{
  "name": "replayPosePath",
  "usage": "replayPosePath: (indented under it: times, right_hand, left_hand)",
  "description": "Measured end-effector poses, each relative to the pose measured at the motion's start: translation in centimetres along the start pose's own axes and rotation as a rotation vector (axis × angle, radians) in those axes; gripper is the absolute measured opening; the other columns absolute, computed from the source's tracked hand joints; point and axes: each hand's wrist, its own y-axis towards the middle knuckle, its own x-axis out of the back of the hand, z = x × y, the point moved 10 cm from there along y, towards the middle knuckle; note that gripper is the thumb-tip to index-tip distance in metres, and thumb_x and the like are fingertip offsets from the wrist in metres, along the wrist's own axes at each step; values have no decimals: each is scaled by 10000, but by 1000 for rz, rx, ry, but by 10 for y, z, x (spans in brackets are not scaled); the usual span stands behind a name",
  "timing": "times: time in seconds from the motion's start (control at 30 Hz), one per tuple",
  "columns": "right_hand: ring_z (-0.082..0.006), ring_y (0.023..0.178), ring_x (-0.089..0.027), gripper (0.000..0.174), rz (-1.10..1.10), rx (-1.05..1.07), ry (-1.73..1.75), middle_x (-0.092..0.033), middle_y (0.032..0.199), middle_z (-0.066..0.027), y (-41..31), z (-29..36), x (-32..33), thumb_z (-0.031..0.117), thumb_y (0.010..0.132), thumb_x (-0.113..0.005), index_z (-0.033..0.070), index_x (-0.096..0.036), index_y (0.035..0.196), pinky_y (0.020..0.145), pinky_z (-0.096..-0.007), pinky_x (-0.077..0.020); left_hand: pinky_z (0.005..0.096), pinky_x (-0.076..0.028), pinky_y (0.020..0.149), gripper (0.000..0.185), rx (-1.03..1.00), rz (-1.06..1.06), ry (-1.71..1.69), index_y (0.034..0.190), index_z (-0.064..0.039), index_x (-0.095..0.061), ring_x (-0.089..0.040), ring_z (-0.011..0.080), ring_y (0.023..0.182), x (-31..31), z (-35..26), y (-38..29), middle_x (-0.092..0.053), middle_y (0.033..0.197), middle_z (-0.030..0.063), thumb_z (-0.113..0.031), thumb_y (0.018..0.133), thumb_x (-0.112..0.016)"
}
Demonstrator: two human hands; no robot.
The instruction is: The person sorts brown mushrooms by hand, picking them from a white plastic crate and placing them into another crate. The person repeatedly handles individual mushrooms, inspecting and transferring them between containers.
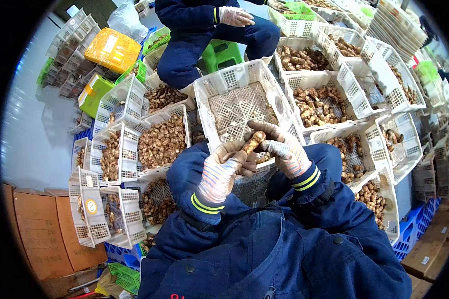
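Observation:
My left hand (223, 168), in a striped, soiled work glove, grips a brown mushroom (254, 142) by its pale stem. The mushroom is tilted, with its rounded cap end up and to the right. Around that end my right hand (284, 147), gloved the same way, has its thumb and fingers apart; whether they touch the mushroom I cannot tell. Beyond both hands stands a white perforated plastic crate (234, 80) with a lattice bottom holding a few small mushrooms and dirt. Part of its near side is hidden by my hands.
On the left, white crates hold many mushrooms (161, 142). More mushroom crates (318, 71) stand at right. A co-worker's gloved hand (235, 16) is across from me, above a green stool (220, 56). Cardboard boxes (41, 228) and a yellow box (113, 49) stand at left.

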Motion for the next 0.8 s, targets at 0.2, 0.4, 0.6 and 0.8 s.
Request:
replayPosePath:
  times: [0.2,0.4,0.6,0.8]
  right_hand:
    - [-176,1011,-603,626,-51,-127,122,-617,1140,-94,-1,-24,1,292,875,-679,-18,-454,1371,925,-327,-472]
    - [-138,957,-586,512,-90,-144,171,-620,1098,-76,1,-33,9,231,908,-620,-28,-509,1335,824,-261,-497]
    - [-131,973,-576,523,-90,-139,-104,-625,1106,-52,2,-24,16,196,873,-665,-49,-521,1313,905,-268,-447]
    - [-184,1118,-569,572,69,-222,-211,-619,1199,-97,10,-46,7,256,889,-643,-43,-492,1352,1008,-324,-416]
  left_hand:
    - [262,-569,709,326,-180,-81,129,1187,20,-558,-670,148,796,1,-20,-2,-678,949,103,-12,885,-679]
    - [208,-513,645,258,-163,-32,165,1146,-3,-614,-626,90,725,-7,-16,-3,-682,886,61,-25,896,-675]
    - [239,-511,624,318,-108,-85,295,1175,14,-604,-647,142,696,15,-7,3,-659,805,59,-240,987,-565]
    - [261,-532,649,284,122,119,155,1102,59,-588,-675,172,755,10,32,8,-691,895,120,-186,958,-597]
